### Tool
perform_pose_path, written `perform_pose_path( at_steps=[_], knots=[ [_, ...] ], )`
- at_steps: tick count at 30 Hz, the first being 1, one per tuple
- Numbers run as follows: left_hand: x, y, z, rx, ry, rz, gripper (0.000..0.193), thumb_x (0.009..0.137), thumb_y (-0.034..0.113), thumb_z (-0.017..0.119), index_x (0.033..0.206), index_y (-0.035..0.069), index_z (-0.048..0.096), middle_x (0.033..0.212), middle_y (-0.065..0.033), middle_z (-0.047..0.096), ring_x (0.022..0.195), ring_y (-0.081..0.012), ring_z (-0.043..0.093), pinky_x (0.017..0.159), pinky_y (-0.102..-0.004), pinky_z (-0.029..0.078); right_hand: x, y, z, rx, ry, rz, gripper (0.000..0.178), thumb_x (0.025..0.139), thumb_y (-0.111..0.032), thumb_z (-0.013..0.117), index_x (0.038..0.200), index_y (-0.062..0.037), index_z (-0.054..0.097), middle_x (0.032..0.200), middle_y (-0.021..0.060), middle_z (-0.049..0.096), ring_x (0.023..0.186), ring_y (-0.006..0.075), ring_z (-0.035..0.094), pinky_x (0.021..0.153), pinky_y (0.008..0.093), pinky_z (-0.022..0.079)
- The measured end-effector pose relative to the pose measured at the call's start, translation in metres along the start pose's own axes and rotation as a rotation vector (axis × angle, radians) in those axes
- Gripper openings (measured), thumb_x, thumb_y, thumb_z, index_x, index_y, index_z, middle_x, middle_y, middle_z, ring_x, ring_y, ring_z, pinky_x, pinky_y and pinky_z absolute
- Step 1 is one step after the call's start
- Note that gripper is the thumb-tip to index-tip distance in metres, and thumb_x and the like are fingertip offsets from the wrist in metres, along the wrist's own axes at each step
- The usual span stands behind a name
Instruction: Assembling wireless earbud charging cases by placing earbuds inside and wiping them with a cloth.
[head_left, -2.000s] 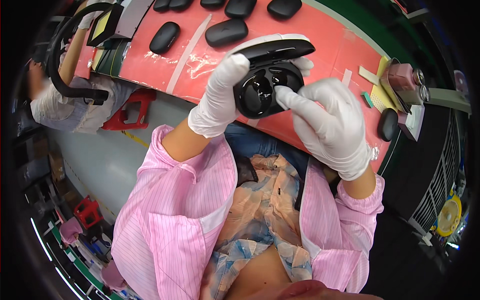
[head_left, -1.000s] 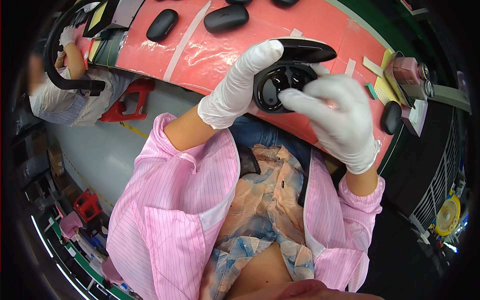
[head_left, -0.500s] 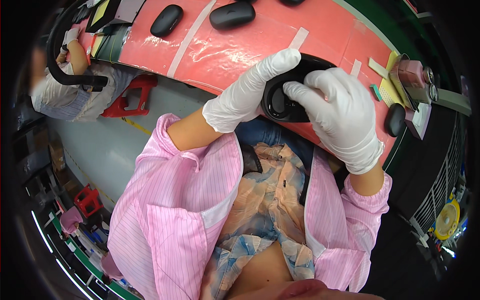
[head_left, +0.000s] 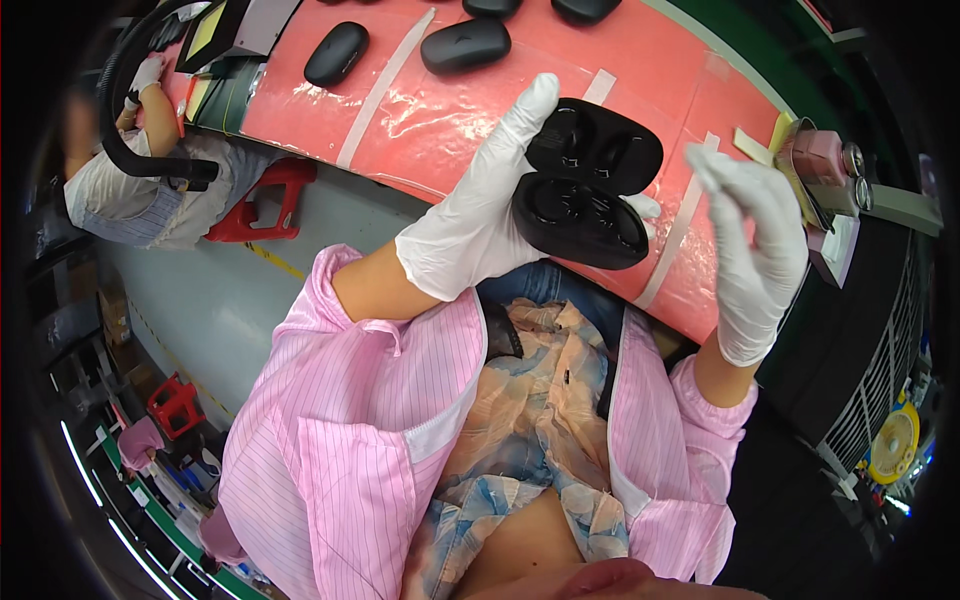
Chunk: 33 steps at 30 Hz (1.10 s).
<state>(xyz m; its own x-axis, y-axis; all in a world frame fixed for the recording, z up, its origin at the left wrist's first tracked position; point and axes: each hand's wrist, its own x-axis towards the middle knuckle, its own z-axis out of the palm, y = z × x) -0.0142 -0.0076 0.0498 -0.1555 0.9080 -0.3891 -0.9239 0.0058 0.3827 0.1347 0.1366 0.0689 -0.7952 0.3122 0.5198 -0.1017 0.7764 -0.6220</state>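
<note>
My left hand [head_left: 480, 200], in a white glove, holds a black earbud charging case [head_left: 582, 222] with its lid [head_left: 598, 145] flipped back. My thumb lies along the lid's left edge, and gloved fingertips show past the case's right side. Inside the base are glossy rounded shapes; whether these are earbuds or bare hollows I cannot make out. My right hand [head_left: 755, 245], also gloved, is raised to the right of the case, apart from it. Its fingers are stretched out with a gap beside the thumb; the tips are blurred, and nothing shows in them.
Similar closed black cases [head_left: 466, 46] lie across the far part of the pink-covered table [head_left: 440, 110]. Pink-lidded bottles [head_left: 822, 160] and yellow pads stand at the right edge. A black flexible hose [head_left: 105, 100] curves at left, near a co-worker [head_left: 150, 190] and a red stool [head_left: 270, 205].
My right hand has withdrawn from the case to the right, and its fingers have straightened. The case has tilted, bringing its lid and inside into view.
</note>
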Motion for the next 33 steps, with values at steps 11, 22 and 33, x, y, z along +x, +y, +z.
perform_pose_path(
  at_steps=[11, 22, 33],
  knots=[
    [-0.001, 0.002, 0.007, -0.160, -0.110, -0.084, 0.065, 0.094, 0.053, 0.050, 0.133, 0.001, 0.049, 0.119, -0.0152, 0.062, 0.105, -0.0282, 0.065, 0.090, -0.0454, 0.056, -0.057, 0.018, 0.028, 0.781, 0.465, 0.878, 0.029, 0.093, -0.010, 0.061, 0.117, 0.0057, 0.063, 0.086, 0.0020, 0.061, 0.072, 0.0064, 0.052, 0.067, 0.0214, 0.043],
    [0.009, -0.023, -0.018, -0.106, 0.121, -0.096, 0.034, 0.095, 0.026, 0.057, 0.117, 0.000, 0.055, 0.105, -0.0122, 0.065, 0.090, -0.0208, 0.066, 0.077, -0.0314, 0.057, -0.037, -0.021, 0.046, -0.266, 0.122, 0.007, 0.043, 0.073, 0.009, 0.063, 0.111, -0.0091, 0.071, 0.087, 0.0092, 0.059, 0.078, 0.0179, 0.059, 0.068, 0.0308, 0.048],
    [0.005, -0.022, 0.004, 0.253, -0.035, 0.009, 0.054, 0.087, 0.016, 0.063, 0.135, 0.000, 0.045, 0.115, -0.0154, 0.063, 0.097, -0.0244, 0.066, 0.077, -0.0316, 0.058, -0.044, 0.012, 0.040, 0.864, 0.464, 0.680, 0.025, 0.092, -0.004, 0.056, 0.114, 0.0034, 0.065, 0.098, 0.0067, 0.064, 0.084, 0.0095, 0.056, 0.077, 0.0244, 0.046]
  ],
)
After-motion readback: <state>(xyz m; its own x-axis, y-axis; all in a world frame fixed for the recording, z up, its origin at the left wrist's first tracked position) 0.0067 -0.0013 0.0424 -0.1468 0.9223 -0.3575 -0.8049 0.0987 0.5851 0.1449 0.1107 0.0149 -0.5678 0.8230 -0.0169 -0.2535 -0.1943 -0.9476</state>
